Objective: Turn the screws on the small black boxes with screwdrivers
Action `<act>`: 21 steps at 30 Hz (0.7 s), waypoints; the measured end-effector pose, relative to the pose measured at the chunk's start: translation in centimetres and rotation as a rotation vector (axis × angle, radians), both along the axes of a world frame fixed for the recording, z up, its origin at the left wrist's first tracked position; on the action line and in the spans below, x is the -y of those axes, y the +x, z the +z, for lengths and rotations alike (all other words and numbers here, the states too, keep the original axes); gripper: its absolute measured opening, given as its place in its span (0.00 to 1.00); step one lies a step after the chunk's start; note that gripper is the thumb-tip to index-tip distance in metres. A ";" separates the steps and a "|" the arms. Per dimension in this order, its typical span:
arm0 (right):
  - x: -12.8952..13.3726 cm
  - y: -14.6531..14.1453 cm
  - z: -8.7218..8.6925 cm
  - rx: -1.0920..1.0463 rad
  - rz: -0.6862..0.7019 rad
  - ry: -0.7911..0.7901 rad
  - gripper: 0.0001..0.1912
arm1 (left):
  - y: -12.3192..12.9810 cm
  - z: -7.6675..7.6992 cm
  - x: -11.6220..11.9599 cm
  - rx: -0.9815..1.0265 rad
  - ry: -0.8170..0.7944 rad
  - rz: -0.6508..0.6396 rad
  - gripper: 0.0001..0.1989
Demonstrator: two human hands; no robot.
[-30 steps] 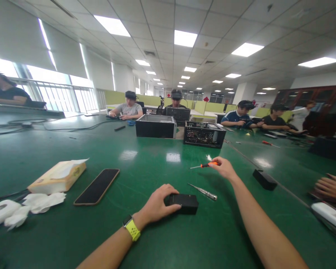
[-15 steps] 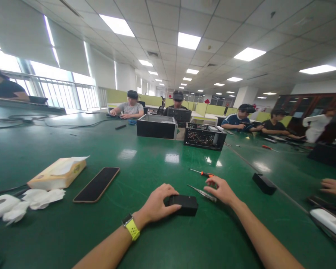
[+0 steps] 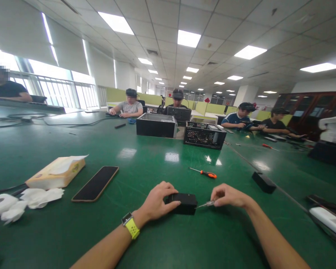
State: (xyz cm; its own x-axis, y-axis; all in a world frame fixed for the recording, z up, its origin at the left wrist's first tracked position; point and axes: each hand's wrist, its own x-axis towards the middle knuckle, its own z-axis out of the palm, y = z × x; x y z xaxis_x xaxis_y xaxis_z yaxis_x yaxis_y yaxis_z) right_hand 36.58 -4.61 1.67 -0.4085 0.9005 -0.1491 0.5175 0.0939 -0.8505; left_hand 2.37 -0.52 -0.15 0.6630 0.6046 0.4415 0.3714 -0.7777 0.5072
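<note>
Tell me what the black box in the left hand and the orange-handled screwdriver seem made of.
Black box: matte, plastic or painted metal; plain dark faces leave it open. Orange-handled screwdriver: handle likely plastic, from its bright orange and black; slim grey shaft, probably steel.

I'm looking down a glossy green table (image 3: 145,160), and it's busy! Near middle, a small black box (image 3: 187,203) rests on the surface; a little farther out lies an orange-and-black screwdriver (image 3: 208,174). Over on the left I've got a dark phone (image 3: 96,184), a yellow tissue pack (image 3: 56,174) and crumpled tissues (image 3: 42,197). To the right, a black block (image 3: 264,182) by the seam. Far middle, a black computer case (image 3: 155,127) and, right beside it, a perforated case (image 3: 203,135); cables (image 3: 70,129) snake far left.
</note>
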 end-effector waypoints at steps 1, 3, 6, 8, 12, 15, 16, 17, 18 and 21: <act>-0.1 -0.2 -0.1 -0.009 -0.001 -0.007 0.14 | 0.0 0.0 0.0 -0.001 -0.001 0.000 0.14; -0.1 -0.5 -0.2 -0.026 -0.011 -0.012 0.13 | 0.0 0.0 0.0 -0.005 -0.001 0.000 0.14; -0.1 -0.4 -0.2 -0.048 -0.029 -0.016 0.12 | 0.0 0.0 0.0 -0.007 0.002 0.000 0.14; -0.1 -0.2 -0.1 -0.062 -0.036 -0.019 0.12 | 0.0 0.0 0.0 -0.007 0.006 -0.002 0.14; 0.2 0.0 0.1 -0.082 -0.039 -0.029 0.12 | 0.0 0.0 0.0 -0.004 0.009 0.001 0.14; 0.4 0.1 0.3 -0.084 -0.038 -0.041 0.13 | 0.1 0.0 0.0 -0.002 0.007 0.003 0.13; 0.4 0.1 0.4 -0.082 -0.038 -0.044 0.13 | 0.1 -0.1 0.0 -0.002 0.005 0.002 0.13; 0.4 0.1 0.4 -0.080 -0.037 -0.045 0.13 | 0.1 -0.1 -0.1 -0.002 0.004 0.001 0.13; 0.4 0.1 0.4 -0.077 -0.036 -0.046 0.14 | 0.1 -0.1 -0.1 -0.002 0.003 0.001 0.13; 0.5 0.1 0.6 -0.068 -0.040 -0.036 0.14 | 0.1 -0.1 -0.1 -0.001 0.001 0.002 0.14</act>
